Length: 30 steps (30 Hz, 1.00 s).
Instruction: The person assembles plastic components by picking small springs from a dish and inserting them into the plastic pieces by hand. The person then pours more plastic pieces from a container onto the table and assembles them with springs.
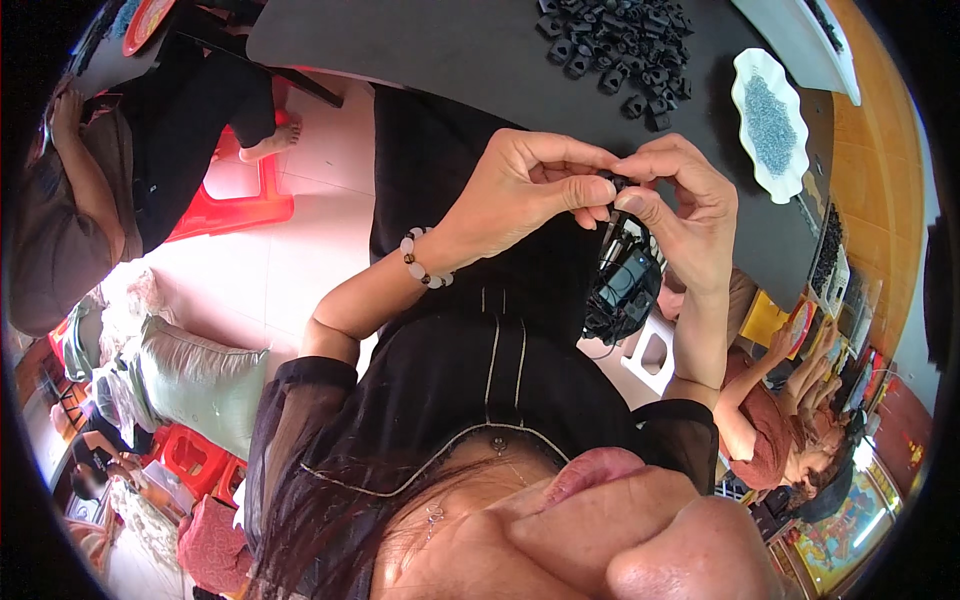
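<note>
Above my lap, near the table's edge, my left hand [530, 185] and my right hand [690, 205] meet at the fingertips. Both pinch one small black plastic part [620, 183], which the fingers mostly cover. Its exact shape is hidden. A bracelet of pale and dark beads [412, 258] circles my left wrist. On the dark table [420, 45], beyond my hands, lies a loose pile of small black plastic pieces [620, 45]. To its right stands a white wavy-edged dish [742, 72] holding many tiny pale blue-grey pieces [768, 125].
A black device with wires [625, 285] is just below my hands. At left, a person [90, 180] sits near a red plastic stool [245, 205]. A full pale green sack [195, 380] rests on the floor. More people [770, 430] work at right, beside a white stool [652, 355].
</note>
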Motion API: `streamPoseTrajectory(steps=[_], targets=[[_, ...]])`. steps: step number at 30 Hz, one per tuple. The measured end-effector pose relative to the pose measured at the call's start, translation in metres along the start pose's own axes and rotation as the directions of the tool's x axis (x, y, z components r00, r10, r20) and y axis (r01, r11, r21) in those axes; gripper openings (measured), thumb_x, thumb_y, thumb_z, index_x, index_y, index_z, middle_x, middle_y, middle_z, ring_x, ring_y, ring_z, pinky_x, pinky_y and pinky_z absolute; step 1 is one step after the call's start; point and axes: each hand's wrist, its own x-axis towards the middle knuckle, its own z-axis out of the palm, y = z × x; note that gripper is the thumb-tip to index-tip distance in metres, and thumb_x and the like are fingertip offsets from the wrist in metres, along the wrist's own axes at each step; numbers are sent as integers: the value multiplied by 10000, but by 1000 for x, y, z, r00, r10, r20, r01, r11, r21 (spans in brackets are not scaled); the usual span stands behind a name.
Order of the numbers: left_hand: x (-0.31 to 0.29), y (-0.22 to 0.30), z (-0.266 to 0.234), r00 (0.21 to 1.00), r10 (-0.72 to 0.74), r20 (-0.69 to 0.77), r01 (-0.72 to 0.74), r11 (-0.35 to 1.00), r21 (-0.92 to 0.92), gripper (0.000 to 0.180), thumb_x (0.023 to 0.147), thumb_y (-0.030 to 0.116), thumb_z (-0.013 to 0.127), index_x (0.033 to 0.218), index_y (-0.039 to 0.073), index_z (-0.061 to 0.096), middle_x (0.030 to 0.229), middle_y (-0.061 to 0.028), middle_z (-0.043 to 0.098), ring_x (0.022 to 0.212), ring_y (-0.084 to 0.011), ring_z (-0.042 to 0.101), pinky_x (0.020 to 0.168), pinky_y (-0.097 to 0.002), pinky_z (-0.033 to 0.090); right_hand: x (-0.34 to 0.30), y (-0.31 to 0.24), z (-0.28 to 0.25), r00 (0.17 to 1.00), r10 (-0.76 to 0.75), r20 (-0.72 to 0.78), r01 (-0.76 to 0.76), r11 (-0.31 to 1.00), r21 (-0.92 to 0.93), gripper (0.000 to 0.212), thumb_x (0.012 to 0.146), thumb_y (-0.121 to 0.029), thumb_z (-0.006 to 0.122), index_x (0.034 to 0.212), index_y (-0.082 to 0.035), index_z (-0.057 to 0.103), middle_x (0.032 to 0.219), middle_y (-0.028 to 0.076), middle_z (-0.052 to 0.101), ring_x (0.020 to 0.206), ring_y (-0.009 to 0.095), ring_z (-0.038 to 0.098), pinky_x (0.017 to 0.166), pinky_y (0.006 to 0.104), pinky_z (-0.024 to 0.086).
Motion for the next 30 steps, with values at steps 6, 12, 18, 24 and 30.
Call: streamPoseTrajectory(steps=[6, 12, 18, 24, 30], targets=[[-1, 3, -6, 999, -14, -33, 15, 999, 42, 231, 901, 103, 679, 1087, -34, 680, 808, -79, 684, 673, -99, 637, 694, -245, 566, 41, 14, -19, 950, -223, -217, 50, 798, -601, 159, 777, -122, 762, 928, -82, 734, 883, 73, 667, 796, 207, 590, 695, 298, 461], [-2, 5, -10, 999, -16, -39, 17, 999, 47, 230, 898, 114, 686, 1076, -31, 686, 807, -70, 679, 659, -85, 616, 737, -243, 557, 62, 30, -20, 953, -255, -165, 33, 626, -779, 152, 773, -134, 765, 916, -92, 735, 926, 60, 659, 895, 249, 583, 783, 344, 457], [-3, 6, -12, 999, -14, -41, 16, 999, 52, 234, 897, 114, 688, 1084, -26, 686, 810, -71, 681, 664, -82, 615, 704, -233, 549, 67, 30, -23, 940, -310, -144, 108, 668, -736, 123, 811, -120, 740, 928, -85, 725, 911, 49, 687, 855, 203, 603, 779, 317, 474], [1, 9, -7, 1000, 22, -22, -21, 998, 65, 233, 896, 108, 686, 1093, -18, 689, 836, -63, 669, 691, -86, 619, 663, -213, 533, 39, 2, -23, 980, 111, -164, -67, 966, 249, 150, 920, -72, 622, 1031, 24, 653, 898, 89, 705, 731, 107, 628, 690, 236, 508], [3, 4, -3, 994, 97, -42, -92, 991, 95, 242, 891, 121, 693, 1092, -13, 693, 850, -55, 656, 702, -88, 618, 649, -209, 528, 12, 8, -5, 991, 129, 45, -136, 881, 454, 161, 947, -80, 587, 1037, 36, 651, 853, 85, 677, 702, 103, 617, 633, 227, 513]])
